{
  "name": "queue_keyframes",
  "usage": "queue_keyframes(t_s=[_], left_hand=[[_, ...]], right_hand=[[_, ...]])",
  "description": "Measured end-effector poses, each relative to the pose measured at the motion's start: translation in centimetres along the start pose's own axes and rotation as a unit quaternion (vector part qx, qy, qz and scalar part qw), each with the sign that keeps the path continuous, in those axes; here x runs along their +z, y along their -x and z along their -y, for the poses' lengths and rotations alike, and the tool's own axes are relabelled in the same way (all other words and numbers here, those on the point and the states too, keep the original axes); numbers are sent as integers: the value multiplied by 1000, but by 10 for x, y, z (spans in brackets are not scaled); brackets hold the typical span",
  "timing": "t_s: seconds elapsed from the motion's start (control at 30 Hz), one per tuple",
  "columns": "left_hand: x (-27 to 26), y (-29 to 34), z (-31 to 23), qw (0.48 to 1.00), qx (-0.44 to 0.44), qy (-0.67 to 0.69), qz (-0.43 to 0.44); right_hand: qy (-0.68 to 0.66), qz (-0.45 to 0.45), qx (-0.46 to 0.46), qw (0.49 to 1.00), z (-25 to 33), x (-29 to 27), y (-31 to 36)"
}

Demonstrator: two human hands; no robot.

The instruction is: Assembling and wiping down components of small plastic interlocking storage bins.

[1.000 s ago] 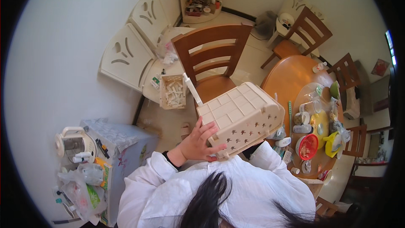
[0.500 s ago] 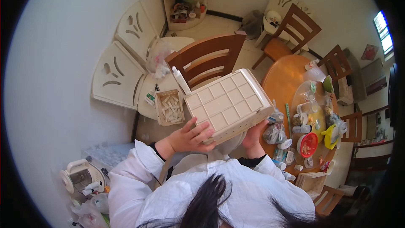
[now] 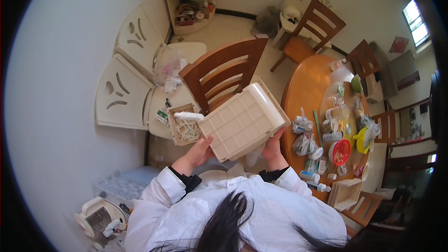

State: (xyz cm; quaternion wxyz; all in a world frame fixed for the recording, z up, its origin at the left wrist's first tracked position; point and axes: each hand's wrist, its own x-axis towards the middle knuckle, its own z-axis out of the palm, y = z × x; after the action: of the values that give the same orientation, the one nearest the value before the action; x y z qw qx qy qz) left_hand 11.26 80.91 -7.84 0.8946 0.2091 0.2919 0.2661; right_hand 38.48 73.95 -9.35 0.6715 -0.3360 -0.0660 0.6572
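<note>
Between my two hands is a beige plastic storage basket (image 3: 238, 123), tilted with its gridded underside facing me. My left hand (image 3: 198, 153) grips its near left side; only part of the thumb and fingers shows. At its near right end my right hand (image 3: 274, 151) holds on, fingers mostly hidden behind it. A white tube-like thing (image 3: 188, 116) sticks out by the basket's left corner; whether it touches the basket, I cannot tell. Below that lies a smaller beige basket (image 3: 176, 135) of white slim pieces, on a white chair (image 3: 156, 114).
A brown wooden chair (image 3: 224, 72) stands just beyond the held basket. To the right, a round wooden table (image 3: 298, 84) carries jars, plastic bags, a red-rimmed bowl (image 3: 340, 152) and stacked beige baskets (image 3: 346, 193). A white kitchen appliance (image 3: 100, 217) stands at lower left.
The held basket has come lower and tipped, showing more of its far side. The white tube-like thing has swung from upright to nearly level, over the smaller basket. My left fingers have left the underside.
</note>
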Motion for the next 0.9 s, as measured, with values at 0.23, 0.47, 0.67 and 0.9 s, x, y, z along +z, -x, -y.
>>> queue_keyframes(t_s=[0.23, 0.47, 0.67, 0.9], left_hand=[[-40, -16, -3, 1000, 1, 14, -21], [-49, -22, -8, 996, 59, -18, -71], [-52, -31, 15, 975, 132, -142, -107], [-48, -33, 18, 958, 86, -250, -107]], right_hand=[[292, -68, -31, 953, -24, -42, -16], [535, -149, -113, 824, -29, -24, 19], [430, -239, -19, 871, -33, 1, 0], [603, -307, -103, 729, -12, -53, -7]])
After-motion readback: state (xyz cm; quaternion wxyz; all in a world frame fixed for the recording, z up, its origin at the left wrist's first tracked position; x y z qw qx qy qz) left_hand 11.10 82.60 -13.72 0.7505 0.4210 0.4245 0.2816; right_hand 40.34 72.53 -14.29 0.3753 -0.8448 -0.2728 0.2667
